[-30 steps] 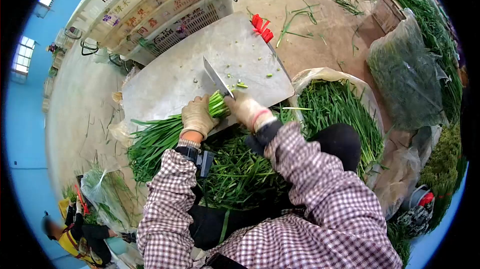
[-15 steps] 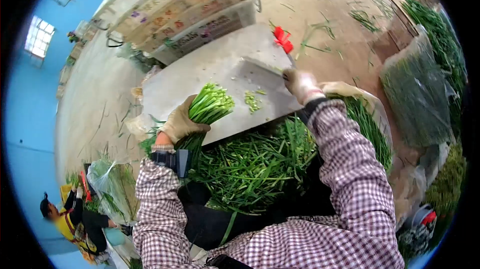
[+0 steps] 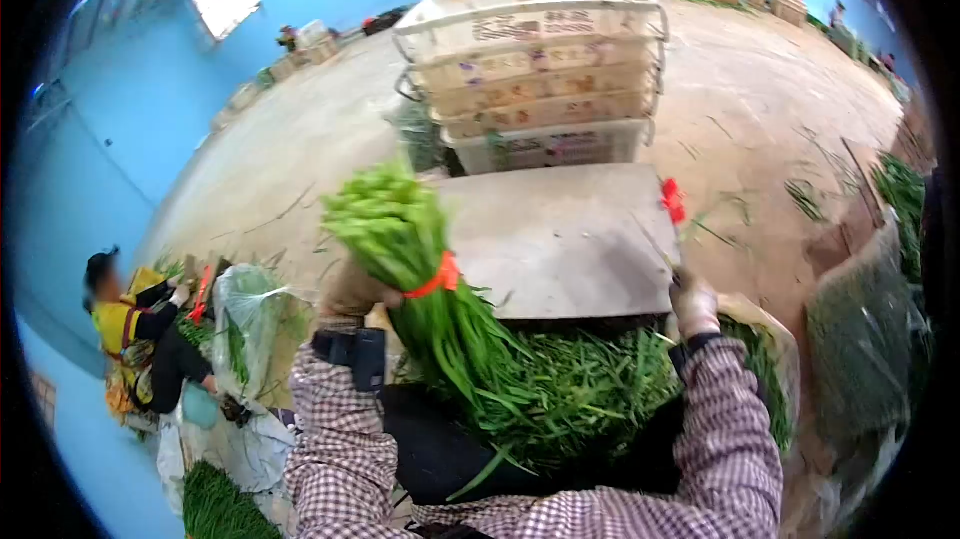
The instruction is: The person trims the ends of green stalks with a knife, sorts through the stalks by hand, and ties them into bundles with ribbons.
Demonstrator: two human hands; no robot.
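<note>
My left hand [image 3: 352,291], in a pale glove, is closed around a bunch of chives [image 3: 440,314] tied with an orange-red band [image 3: 437,277]. The cut stem ends point up and away, slightly blurred, and the leaves trail down to the right. My right hand [image 3: 696,307], also gloved, grips a knife at the right edge of a grey board [image 3: 560,234]. The knife's blade [image 3: 655,243] shows nearly edge-on as a thin line. Below the board, loose green leaves [image 3: 600,379] lie heaped in front of my lap.
Stacked white crates [image 3: 540,64] stand behind the board. A red ribbon [image 3: 673,201] hangs at its right corner. To the left, a person in a yellow vest [image 3: 125,324] sits near a plastic bag [image 3: 245,314]. Wrapped greens [image 3: 865,329] stand at right.
My left hand has raised the bunch, and its band now shows. The knife has turned from flat-on to nearly edge-on at the board's right. The view has tilted up toward the room.
</note>
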